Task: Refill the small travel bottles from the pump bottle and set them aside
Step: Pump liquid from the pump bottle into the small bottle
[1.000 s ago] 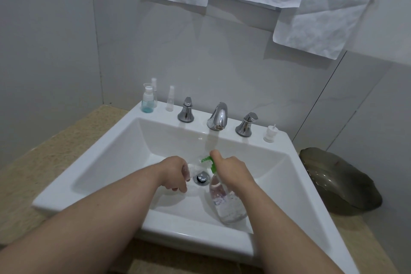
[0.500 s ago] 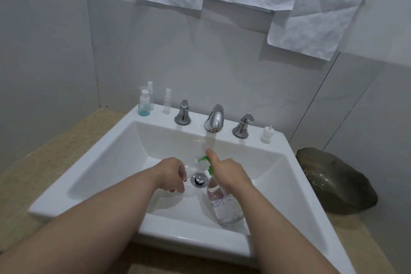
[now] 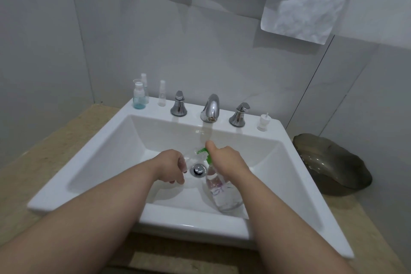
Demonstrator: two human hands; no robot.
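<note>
Two hands over the sink [image 3: 89, 176]; right hand [image 3: 226, 160] grips pump bottle [image 3: 222, 194], thumb on pump; left hand [image 3: 171, 168] holds small clear bottle [image 3: 188, 159] at the nozzle; filling step, I judge; next: steady press, mouth aligned.

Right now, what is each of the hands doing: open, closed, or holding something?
Left hand: holds a small bottle, clear and faint.
Right hand: grips the pump bottle, thumb on its green pump.
</note>
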